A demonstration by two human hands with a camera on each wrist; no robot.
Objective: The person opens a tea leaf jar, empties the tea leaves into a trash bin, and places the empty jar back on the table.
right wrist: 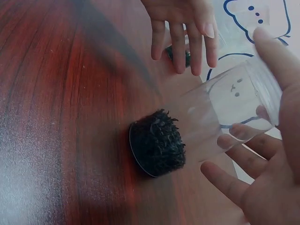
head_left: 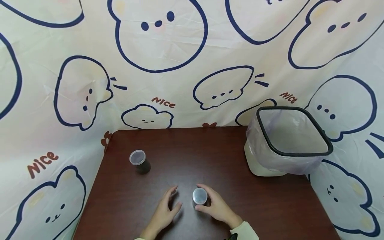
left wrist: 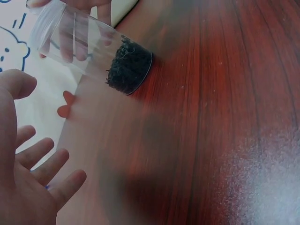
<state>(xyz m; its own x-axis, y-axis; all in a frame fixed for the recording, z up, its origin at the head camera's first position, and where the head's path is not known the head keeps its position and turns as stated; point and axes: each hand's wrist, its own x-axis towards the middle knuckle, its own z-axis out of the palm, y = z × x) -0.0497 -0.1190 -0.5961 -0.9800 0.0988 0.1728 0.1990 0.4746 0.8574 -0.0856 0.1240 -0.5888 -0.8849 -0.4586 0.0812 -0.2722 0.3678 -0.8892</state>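
A clear, lidded plastic jar [head_left: 199, 196] stands upright near the front of the table, with dark dried shreds like tea leaves [right wrist: 159, 145] filling its lower part. Around it, thumb and fingers curled on opposite sides near the lid, my right hand [head_left: 219, 207] holds the jar. My left hand [head_left: 164, 212] is off to the jar's left, fingers loosely extended, touching nothing. The left wrist view shows the jar [left wrist: 93, 44] beyond my left hand's spread fingers.
Farther back on the left stands a second lidded jar [head_left: 139, 160] with dark contents. A pale bin [head_left: 264, 165] with a black rim and a translucent liner stands at the table's right rear. Cartoon-printed cloth [head_left: 180, 115] hangs behind the brown table [head_left: 192, 150].
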